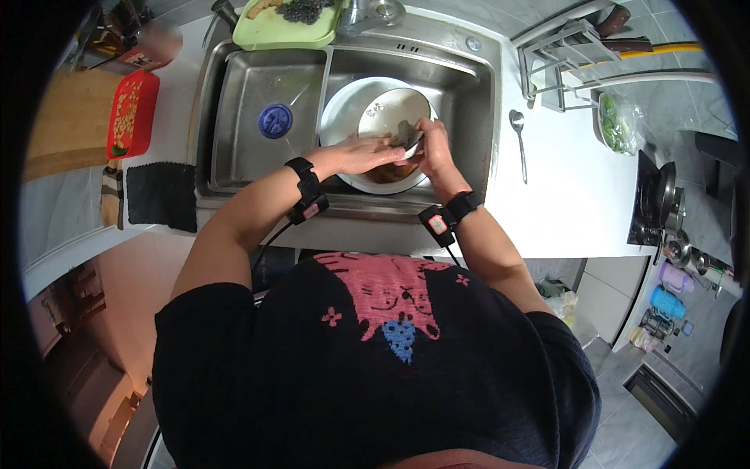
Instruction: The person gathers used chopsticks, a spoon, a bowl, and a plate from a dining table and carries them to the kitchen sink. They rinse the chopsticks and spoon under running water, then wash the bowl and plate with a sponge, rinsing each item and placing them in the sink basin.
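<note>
A white bowl (389, 111) is tilted over a larger white basin (338, 111) in the right-hand basin of a steel sink (469, 88). My right hand (435, 146) grips the small bowl's rim and a grey cloth (405, 135) at its right side. My left hand (366, 153) lies with extended fingers across the bowl's near side, touching it; whether it grips the rim is hidden. Something brownish shows in the basin below my hands.
A green tray (287, 38) with dark bits stands behind the sink, beside the faucet (372, 14). Left are a red container (133, 117) and a black cloth (162, 196). A spoon (520, 143), a white rack (559, 70) and bagged greens (615, 126) are right. A blue strainer (275, 121) sits in the left basin.
</note>
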`<move>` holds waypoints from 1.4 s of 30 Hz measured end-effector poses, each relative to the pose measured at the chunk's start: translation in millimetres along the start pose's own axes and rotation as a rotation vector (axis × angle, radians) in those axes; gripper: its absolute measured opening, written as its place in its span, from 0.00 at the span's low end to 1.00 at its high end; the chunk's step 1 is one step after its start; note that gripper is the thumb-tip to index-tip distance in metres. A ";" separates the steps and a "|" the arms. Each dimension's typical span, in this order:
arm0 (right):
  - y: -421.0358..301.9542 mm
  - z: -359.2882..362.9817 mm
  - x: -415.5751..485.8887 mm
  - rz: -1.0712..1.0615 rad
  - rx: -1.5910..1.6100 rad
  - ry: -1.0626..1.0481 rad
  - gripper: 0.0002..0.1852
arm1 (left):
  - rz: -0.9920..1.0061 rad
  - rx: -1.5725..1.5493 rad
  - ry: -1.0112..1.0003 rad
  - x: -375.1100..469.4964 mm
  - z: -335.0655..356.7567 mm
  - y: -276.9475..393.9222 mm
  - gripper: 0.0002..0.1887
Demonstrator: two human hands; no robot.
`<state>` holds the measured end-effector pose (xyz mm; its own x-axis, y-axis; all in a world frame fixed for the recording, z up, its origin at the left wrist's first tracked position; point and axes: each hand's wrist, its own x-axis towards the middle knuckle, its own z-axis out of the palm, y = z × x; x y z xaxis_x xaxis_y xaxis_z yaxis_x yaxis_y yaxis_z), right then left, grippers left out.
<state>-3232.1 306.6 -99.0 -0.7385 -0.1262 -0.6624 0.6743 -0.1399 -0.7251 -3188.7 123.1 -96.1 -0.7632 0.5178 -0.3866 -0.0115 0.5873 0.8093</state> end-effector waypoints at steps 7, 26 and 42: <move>-22.5 -5.1 -30.4 -0.021 -0.031 -0.252 0.19 | 0.259 0.234 0.975 28.5 1.8 -43.9 0.08; -14.9 23.8 -44.3 -0.443 -0.137 -0.013 0.23 | -0.656 -1.489 0.938 44.6 39.8 -1.9 0.10; -16.6 32.3 -45.3 -0.366 -0.139 0.047 0.27 | -0.507 -1.628 0.725 25.5 14.6 13.4 0.22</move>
<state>-3209.9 282.9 -50.9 -0.9314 -0.0466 -0.3611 0.3627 -0.0329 -0.9313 -3198.9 153.3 -101.6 -0.5768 -0.0883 -0.8121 -0.4980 -0.7500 0.4353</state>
